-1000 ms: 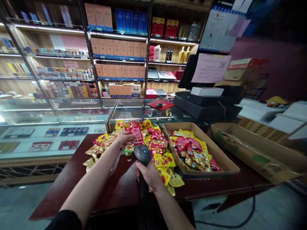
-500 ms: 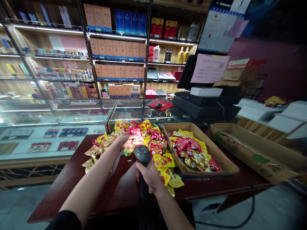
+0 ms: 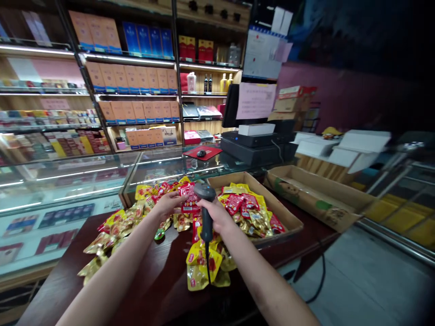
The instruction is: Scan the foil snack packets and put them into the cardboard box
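Black scanner [image 3: 206, 220] clasped in right hand [image 3: 219, 215]; left hand [image 3: 169, 203] (loosely curved) pinches a red packet [image 3: 190, 202].

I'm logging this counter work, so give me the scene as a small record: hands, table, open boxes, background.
Left hand: holding a red packet by its edge
Right hand: gripping a dark handheld scanner
Table: dark reddish wood, bearing a loose pile of packets, red, yellow and gold
First box: open cardboard, similar packets inside
Second box: open cardboard, right of the first
Background: glass counter, stocked shelves
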Action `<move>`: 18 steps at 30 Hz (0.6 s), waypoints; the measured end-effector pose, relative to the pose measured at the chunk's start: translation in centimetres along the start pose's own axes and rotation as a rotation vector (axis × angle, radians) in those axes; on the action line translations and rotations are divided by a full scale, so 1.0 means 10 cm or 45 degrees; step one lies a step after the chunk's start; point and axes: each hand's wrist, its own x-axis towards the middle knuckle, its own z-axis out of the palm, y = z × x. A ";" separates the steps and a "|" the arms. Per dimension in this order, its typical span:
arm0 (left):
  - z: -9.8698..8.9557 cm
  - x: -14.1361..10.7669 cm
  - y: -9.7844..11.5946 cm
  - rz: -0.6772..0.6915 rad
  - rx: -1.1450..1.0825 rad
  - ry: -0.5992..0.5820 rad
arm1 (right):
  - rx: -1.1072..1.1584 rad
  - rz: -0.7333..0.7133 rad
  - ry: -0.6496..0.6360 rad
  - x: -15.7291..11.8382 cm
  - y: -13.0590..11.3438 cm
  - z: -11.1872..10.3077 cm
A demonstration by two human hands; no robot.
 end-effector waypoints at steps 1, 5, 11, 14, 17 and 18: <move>0.11 0.05 0.03 0.006 -0.003 -0.012 | 0.015 -0.006 0.019 0.01 -0.08 -0.07; 0.65 0.31 0.19 0.013 -0.004 -0.070 | 0.054 -0.036 0.101 0.06 -0.40 -0.44; 1.45 0.75 0.26 -0.022 -0.019 -0.211 | 0.164 -0.181 0.202 0.13 -0.78 -1.13; 1.67 0.86 0.24 -0.053 0.028 -0.208 | 0.201 -0.252 0.274 0.14 -0.86 -1.38; 1.73 0.87 0.22 -0.073 0.061 -0.217 | 0.233 -0.268 0.298 0.14 -0.84 -1.49; 1.71 0.86 0.22 -0.073 0.066 -0.220 | 0.238 -0.254 0.288 0.13 -0.82 -1.48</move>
